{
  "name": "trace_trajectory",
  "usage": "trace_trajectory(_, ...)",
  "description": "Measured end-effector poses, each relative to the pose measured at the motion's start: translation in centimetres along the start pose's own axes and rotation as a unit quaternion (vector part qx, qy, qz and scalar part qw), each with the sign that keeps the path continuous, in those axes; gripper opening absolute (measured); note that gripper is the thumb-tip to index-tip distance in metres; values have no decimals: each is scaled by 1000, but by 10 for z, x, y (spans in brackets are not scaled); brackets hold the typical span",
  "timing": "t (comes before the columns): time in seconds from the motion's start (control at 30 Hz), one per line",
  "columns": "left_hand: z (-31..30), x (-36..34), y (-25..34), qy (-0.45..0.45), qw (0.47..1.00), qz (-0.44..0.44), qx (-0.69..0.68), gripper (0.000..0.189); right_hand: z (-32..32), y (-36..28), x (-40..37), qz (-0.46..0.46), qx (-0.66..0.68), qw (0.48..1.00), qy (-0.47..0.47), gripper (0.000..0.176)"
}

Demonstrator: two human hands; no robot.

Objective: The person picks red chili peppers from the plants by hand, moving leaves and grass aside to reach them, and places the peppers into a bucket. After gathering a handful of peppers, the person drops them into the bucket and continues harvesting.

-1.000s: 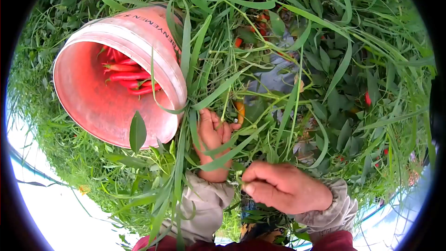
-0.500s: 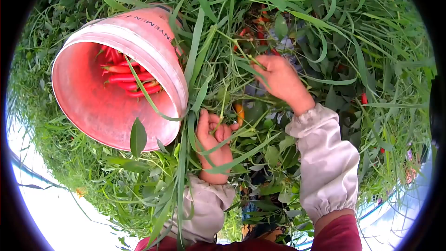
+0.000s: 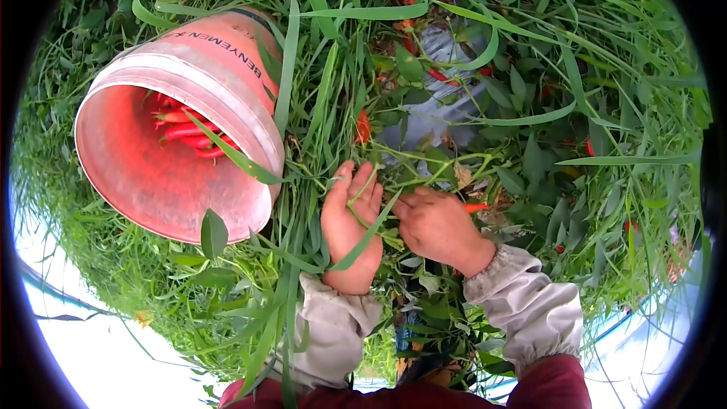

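A pink bucket point(image 3: 216, 49) lies on its side in the grass, its mouth facing me, with several red chili peppers point(image 3: 185, 130) inside. To the right of its rim my left hand point(image 3: 352, 227) is raised palm up among stems and grass blades, its fingers partly extended and apart. Just right of it my right hand point(image 3: 439, 227) has its fingers curled at the green plant stems point(image 3: 432, 170); what they hold, if anything, is hidden. An orange-red pepper point(image 3: 475, 207) shows beside the right knuckles. Another orange pepper point(image 3: 363, 126) hangs above my left hand.
Grey plastic sheeting point(image 3: 435, 110) shows between the plants above my hands, with red peppers point(image 3: 441, 76) near it. Long grass blades point(image 3: 530, 117) cross the right side. A loose leaf point(image 3: 214, 233) stands before the bucket rim.
My right hand has come down and left, close to my left hand. The left hand's fingers have unfolded. More grey sheeting shows, and the bucket appears slightly further left.
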State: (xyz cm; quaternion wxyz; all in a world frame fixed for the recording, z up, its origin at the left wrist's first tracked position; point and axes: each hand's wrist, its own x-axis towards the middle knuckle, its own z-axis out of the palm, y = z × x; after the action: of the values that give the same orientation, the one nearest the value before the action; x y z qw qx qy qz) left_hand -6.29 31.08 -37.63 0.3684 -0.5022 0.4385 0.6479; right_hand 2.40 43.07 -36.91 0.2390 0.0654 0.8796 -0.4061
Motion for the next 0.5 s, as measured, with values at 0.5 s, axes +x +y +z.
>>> trace_trajectory(0.5,-4,5,0,33,998,48,-3,45,53,165,229,350,143,918,-122,20)
